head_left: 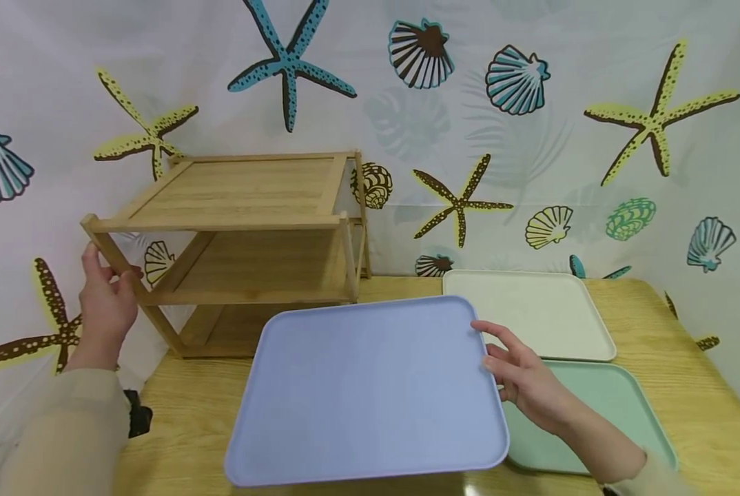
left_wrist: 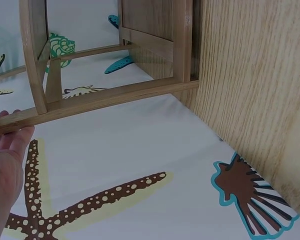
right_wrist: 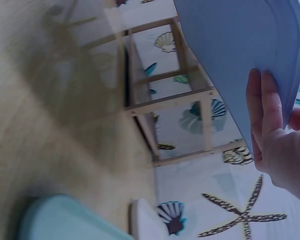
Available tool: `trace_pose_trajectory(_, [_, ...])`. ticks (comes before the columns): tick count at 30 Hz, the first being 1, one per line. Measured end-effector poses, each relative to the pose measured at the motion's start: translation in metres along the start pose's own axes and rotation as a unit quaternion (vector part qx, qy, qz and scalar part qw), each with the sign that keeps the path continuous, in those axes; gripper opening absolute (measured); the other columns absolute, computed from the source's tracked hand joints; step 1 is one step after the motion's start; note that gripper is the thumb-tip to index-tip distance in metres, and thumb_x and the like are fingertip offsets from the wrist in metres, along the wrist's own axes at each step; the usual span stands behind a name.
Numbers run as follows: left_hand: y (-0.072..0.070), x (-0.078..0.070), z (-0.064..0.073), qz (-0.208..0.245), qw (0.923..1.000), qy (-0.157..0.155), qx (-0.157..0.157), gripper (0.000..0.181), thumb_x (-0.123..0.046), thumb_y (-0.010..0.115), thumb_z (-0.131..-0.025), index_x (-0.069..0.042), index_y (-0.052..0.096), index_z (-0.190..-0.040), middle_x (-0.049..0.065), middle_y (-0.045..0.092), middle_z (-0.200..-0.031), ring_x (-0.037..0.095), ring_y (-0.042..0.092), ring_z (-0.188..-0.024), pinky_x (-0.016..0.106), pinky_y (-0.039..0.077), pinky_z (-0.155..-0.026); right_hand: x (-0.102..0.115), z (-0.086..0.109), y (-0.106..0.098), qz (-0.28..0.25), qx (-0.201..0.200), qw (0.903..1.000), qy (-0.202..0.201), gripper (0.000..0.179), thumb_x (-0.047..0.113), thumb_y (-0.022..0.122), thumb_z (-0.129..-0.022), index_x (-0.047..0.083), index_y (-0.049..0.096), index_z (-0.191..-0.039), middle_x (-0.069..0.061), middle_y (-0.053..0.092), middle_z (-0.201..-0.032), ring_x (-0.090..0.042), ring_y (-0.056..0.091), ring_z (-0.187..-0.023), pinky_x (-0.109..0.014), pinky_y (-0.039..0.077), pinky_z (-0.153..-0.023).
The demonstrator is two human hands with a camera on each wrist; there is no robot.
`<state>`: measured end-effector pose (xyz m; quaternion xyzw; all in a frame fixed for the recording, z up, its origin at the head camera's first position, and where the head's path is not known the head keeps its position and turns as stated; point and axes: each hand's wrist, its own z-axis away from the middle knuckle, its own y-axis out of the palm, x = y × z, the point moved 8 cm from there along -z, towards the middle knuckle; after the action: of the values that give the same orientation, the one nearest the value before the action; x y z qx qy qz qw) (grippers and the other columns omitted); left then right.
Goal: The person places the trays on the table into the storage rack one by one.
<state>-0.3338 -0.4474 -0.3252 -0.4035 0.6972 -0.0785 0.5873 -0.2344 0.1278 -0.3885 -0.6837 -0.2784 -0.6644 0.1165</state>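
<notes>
Blue tray (head_left: 370,393): I'm pinching its edge, right grip (head_left: 525,382), ideally levelling; wooden rack (head_left: 240,186): I'm clasping its post (head_left: 111,252), left grip (head_left: 105,306).

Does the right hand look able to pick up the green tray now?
Probably not: the right hand grips the blue tray, though the green tray lies close by on the table.

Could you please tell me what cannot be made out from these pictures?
Head: lower right part of the wooden rack, behind the blue tray.
Head: part of the green tray, behind the right hand.
Left wrist: part of the left hand, past the left edge.
Right wrist: part of the green tray, below the bottom edge.
</notes>
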Motion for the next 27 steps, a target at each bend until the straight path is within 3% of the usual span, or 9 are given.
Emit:
trace_pose_trajectory(13, [0.001, 0.000, 0.001, 0.001, 1.0000, 0.000, 0.006, 0.062, -0.012, 0.029, -0.104, -0.037, -0.004, -0.150, 0.035, 0.040, -0.137, 0.053, 0.043, -0.124, 0.067, 0.036, -0.092, 0.068, 0.002, 0.001, -0.063, 0.038, 0.9952, -0.065, 0.041, 0.002, 0.032, -0.104, 0.017, 0.035, -0.142, -0.006, 0.053, -0.123, -0.015, 0.063, -0.103, -0.033, 0.052, -0.084])
trace_pose_trajectory(23, [0.000, -0.003, 0.003, -0.004, 1.0000, 0.003, 0.003, 0.062, -0.012, 0.029, -0.104, -0.036, -0.004, -0.151, 0.034, 0.042, -0.136, 0.053, 0.044, -0.123, 0.067, 0.037, -0.091, 0.102, -0.002, -0.010, -0.052, 0.024, 0.9942, -0.090, 0.040, 0.003, 0.032, -0.105, 0.017, 0.036, -0.142, -0.007, 0.052, -0.129, -0.019, 0.063, -0.105, -0.036, 0.053, -0.083])
trace_pose_trajectory(27, [0.000, -0.001, 0.002, -0.007, 1.0000, 0.004, -0.003, 0.061, -0.012, 0.029, -0.103, -0.034, -0.002, -0.151, 0.034, 0.043, -0.135, 0.053, 0.045, -0.122, 0.066, 0.038, -0.090, 0.114, -0.006, -0.014, -0.082, 0.021, 0.9914, -0.099, 0.040, 0.003, 0.032, -0.105, 0.015, 0.037, -0.142, -0.008, 0.052, -0.128, -0.019, 0.064, -0.103, -0.035, 0.054, -0.081])
